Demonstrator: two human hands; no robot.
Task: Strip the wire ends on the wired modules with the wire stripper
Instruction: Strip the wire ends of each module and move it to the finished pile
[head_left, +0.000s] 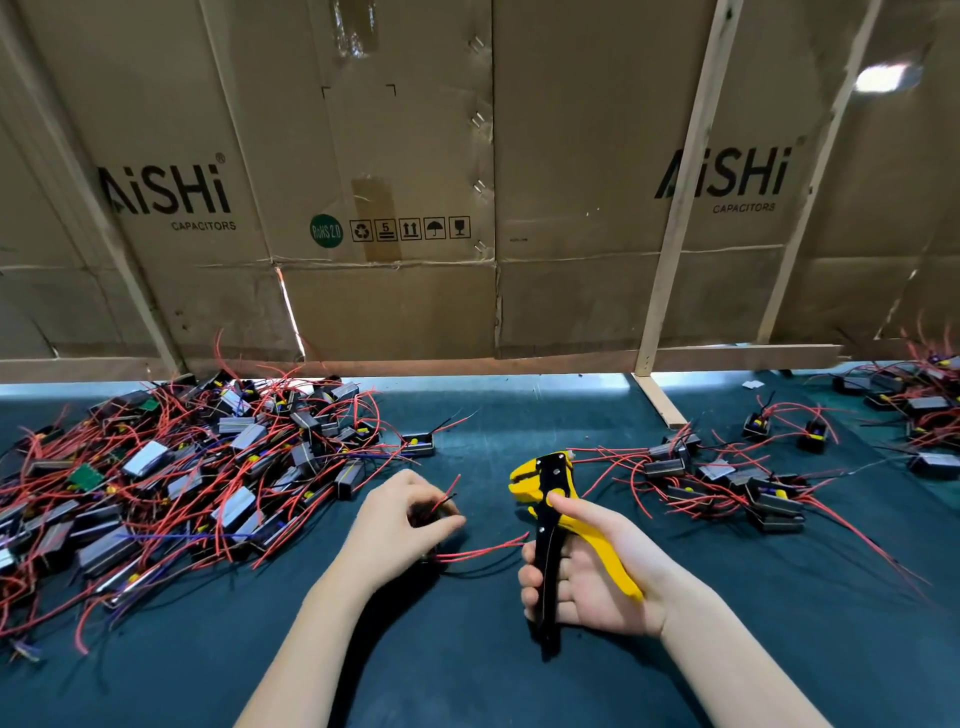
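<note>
Two hands over dark green mat (519, 675). Right hand (587, 566) grips wire stripper (553, 499) upright, fingers curled round black handle, thumb on yellow handle; head points away from person. Left hand (400, 525) pinches wired module (434, 519), mostly hidden under fingers; its red wires (483, 550) trail toward right hand. Large module pile (166, 467) left of left hand; smaller group (727, 483) beyond right hand.
</note>
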